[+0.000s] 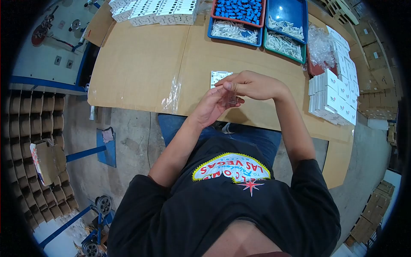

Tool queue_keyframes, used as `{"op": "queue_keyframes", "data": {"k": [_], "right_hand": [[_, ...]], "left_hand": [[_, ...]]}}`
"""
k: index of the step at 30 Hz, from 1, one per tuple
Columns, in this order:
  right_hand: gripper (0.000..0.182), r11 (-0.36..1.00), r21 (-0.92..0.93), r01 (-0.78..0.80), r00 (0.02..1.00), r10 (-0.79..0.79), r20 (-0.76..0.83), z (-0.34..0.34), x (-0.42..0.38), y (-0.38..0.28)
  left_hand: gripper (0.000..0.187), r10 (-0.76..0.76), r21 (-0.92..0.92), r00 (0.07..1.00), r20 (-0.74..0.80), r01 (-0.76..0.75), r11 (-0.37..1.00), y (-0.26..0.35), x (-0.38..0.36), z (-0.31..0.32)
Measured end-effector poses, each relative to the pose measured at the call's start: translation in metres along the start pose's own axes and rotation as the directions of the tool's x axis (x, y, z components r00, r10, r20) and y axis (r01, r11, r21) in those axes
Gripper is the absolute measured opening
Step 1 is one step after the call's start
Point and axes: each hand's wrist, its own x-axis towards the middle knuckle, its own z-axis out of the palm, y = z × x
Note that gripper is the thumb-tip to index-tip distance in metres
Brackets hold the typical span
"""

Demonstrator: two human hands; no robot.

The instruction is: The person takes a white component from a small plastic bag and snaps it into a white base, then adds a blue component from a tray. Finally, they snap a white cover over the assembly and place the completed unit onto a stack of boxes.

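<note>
My left hand (210, 108) is turned palm up above the front part of the cardboard-covered table (137, 68), its fingers curled round a small see-through piece (231, 100) that looks like clear plastic. My right hand (254, 85) reaches over from the right with bent wrist, its fingers closed and meeting the left fingertips. Whatever the right fingers pinch is hidden. Just beyond both hands lies a white printed card or box (219, 77), partly covered by the fingers.
White boxes (165, 12) stand in rows at the back left. Trays hold blue pieces (238, 11) and white pieces (283, 46) at the back. On the right are crumpled clear plastic (320, 46) and stacked white boxes (334, 96). The table's front edge crosses my lap.
</note>
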Motion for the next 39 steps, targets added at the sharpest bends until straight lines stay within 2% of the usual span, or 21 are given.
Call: {"op": "queue_keyframes", "data": {"k": [2,6,8,9,11,15,17,18,20,21,23,27,29,31,32,34,35,37,38,39], "right_hand": [[0.054,0.981,0.183,0.065,0.997,-0.071,0.027,0.000,0.001,0.006],[0.055,0.997,0.048,0.062,0.998,-0.063,0.025,0.002,0.001,-0.002],[0.055,0.992,-0.120,-0.025,0.999,0.022,-0.029,0.008,0.000,-0.008],[0.055,0.993,-0.118,-0.027,0.999,0.023,-0.030,0.009,0.001,-0.005],[0.056,0.999,0.036,-0.032,0.999,0.032,-0.006,0.013,0.005,0.004],[0.054,0.996,0.093,-0.014,1.000,0.014,0.005,0.010,0.008,0.013],[0.052,0.994,0.095,-0.048,0.995,0.040,0.087,0.006,0.008,0.018],[0.052,0.994,0.089,-0.059,0.996,0.053,0.069,0.006,0.006,0.020],[0.053,0.977,0.203,0.061,0.998,-0.053,-0.046,0.011,0.003,0.025],[0.053,0.979,0.195,0.056,0.997,-0.045,-0.061,0.008,0.000,0.027],[0.045,0.992,0.077,0.103,0.983,-0.090,-0.160,0.002,-0.004,0.031],[0.036,0.992,0.082,0.099,0.952,-0.070,-0.299,-0.029,-0.011,0.073],[0.027,0.998,0.067,0.017,0.863,0.019,-0.505,-0.058,-0.012,0.119],[0.020,0.985,0.168,-0.033,0.703,0.142,-0.696,-0.087,-0.013,0.164],[0.020,0.986,0.161,-0.032,0.699,0.137,-0.702,-0.103,-0.014,0.179],[0.021,0.971,0.154,-0.182,0.459,0.222,-0.860,-0.129,-0.016,0.204],[0.021,0.972,0.152,-0.180,0.459,0.219,-0.861,-0.141,-0.016,0.221],[0.023,0.944,-0.092,-0.318,0.357,0.029,-0.934,-0.159,-0.014,0.239],[0.023,0.912,-0.093,-0.399,0.316,0.041,-0.948,-0.162,-0.014,0.241],[0.023,0.914,-0.098,-0.395,0.317,0.035,-0.948,-0.166,-0.014,0.247]], "left_hand": [[0.054,-0.006,-0.021,0.999,-0.045,0.005,1.000,0.001,0.000,0.005],[0.054,-0.013,-0.003,1.000,-0.001,0.013,1.000,-0.006,-0.001,-0.008],[0.053,-0.001,-0.002,1.000,-0.024,0.001,1.000,-0.007,-0.001,-0.006],[0.053,-0.004,-0.003,1.000,-0.023,0.004,1.000,-0.006,-0.001,-0.003],[0.051,0.014,-0.018,0.998,-0.064,-0.015,1.000,-0.003,-0.003,0.005],[0.049,0.004,-0.058,1.000,-0.012,-0.005,0.998,-0.008,-0.003,-0.005],[0.047,-0.024,-0.137,0.999,-0.026,0.020,0.990,-0.011,-0.003,-0.009],[0.047,-0.030,-0.139,1.000,-0.004,0.029,0.990,-0.014,-0.001,-0.012],[0.044,-0.040,-0.114,0.997,-0.061,0.032,0.993,-0.018,0.000,-0.018],[0.044,-0.042,-0.113,0.998,-0.042,0.037,0.993,-0.018,0.000,-0.016],[0.044,-0.061,-0.150,0.986,-0.154,0.037,0.988,-0.019,-0.001,-0.014],[0.048,-0.114,-0.109,0.980,-0.161,0.097,0.989,-0.015,-0.002,-0.011],[0.052,-0.113,-0.074,0.969,-0.219,0.099,0.992,-0.014,-0.003,-0.007],[0.051,-0.125,-0.069,0.970,-0.210,0.113,0.991,-0.017,-0.003,-0.009],[0.051,-0.141,-0.068,0.967,-0.211,0.129,0.989,-0.018,-0.002,-0.010],[0.051,-0.153,-0.065,0.964,-0.219,0.141,0.988,-0.018,-0.001,-0.007],[0.051,-0.168,-0.068,0.958,-0.234,0.156,0.985,-0.019,-0.001,-0.005],[0.051,-0.170,-0.057,0.960,-0.224,0.162,0.985,-0.019,0.003,-0.005],[0.051,-0.178,-0.050,0.960,-0.216,0.172,0.984,-0.020,0.004,-0.004],[0.051,-0.172,-0.046,0.961,-0.217,0.166,0.985,-0.019,0.004,-0.002]]}}
